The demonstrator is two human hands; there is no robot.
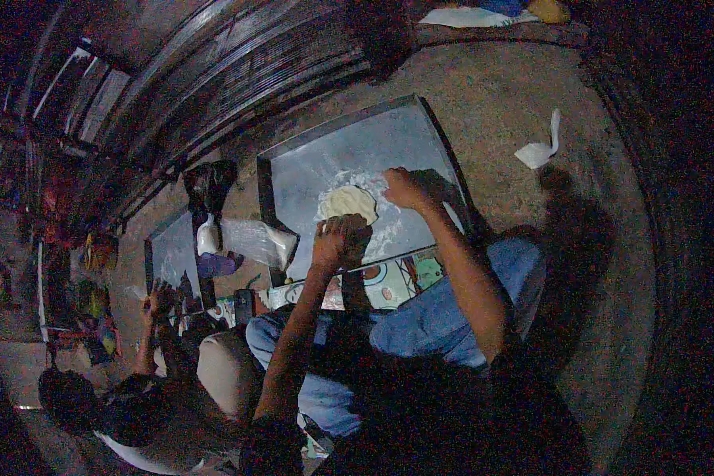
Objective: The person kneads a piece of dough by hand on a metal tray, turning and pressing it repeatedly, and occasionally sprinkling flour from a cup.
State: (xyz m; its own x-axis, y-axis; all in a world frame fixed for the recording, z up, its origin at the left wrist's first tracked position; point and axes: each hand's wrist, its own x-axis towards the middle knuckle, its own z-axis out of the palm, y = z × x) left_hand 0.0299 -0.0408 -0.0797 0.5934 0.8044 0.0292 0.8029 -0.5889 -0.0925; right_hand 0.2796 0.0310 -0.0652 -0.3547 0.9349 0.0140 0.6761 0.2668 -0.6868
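Observation:
A pale, flattened round of dough (346,203) lies on a wide metal tray (319,152) with raised dark rims. White flour (389,232) is scattered around it. My left hand (339,240) rests on the dough's near edge, its fingers bent over it and covering part of it. To the right of the dough, my right hand (405,189) is held low by the tray surface, apart from the dough. Its fingers are drawn together, and whatever may be between them is hidden.
At left a co-worker's hands (159,299) are beside another tray (176,252). Between the trays lie a clear plastic bag (250,242) and a black bag (209,189). A white scoop-like piece (538,152) is on the floor at right. A printed sheet (385,287) lies under my tray's near side.

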